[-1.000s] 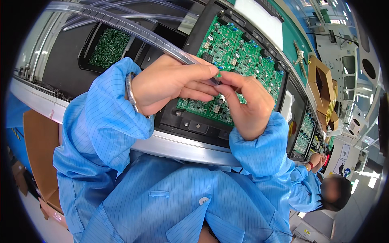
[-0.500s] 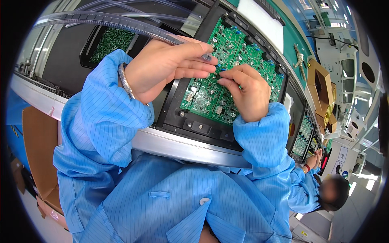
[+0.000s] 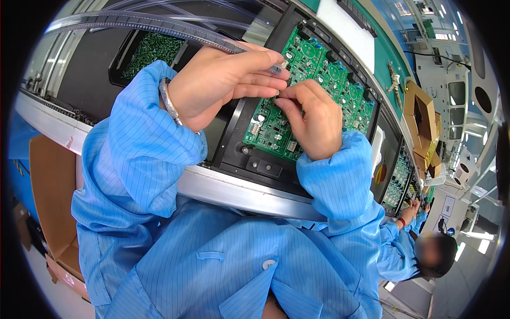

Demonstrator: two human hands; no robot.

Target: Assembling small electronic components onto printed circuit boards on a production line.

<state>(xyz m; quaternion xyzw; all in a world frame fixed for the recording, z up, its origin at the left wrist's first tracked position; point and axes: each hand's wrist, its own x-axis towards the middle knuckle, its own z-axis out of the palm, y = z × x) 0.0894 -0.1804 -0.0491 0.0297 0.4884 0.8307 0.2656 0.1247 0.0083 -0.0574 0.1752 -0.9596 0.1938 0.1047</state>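
Note:
My left hand (image 3: 223, 82) is closed around the end of a long clear plastic component tube (image 3: 154, 22) with dark parts inside. Its thumb presses on the tube, which runs off to the upper left. My right hand (image 3: 313, 119) pinches thumb and forefinger together, right by the left fingertips. Whatever sits in that pinch is too small and covered to name. Both hands are over a panel of green circuit boards (image 3: 272, 133), crowded with small components. A black carrier frame (image 3: 229, 142) surrounds the panel, and my hands hide part of it.
A black bin (image 3: 118, 68) of small green parts (image 3: 154, 53) stands left of the carrier. A metal rail (image 3: 244, 195) runs along the near edge. Open cardboard boxes (image 3: 53, 191) are at the left. A co-worker (image 3: 398, 250) in blue works at the right.
My right hand has moved left from over the boards to the fingertips of my left hand. The left hand keeps its hold on the tube. The whole view has shifted slightly.

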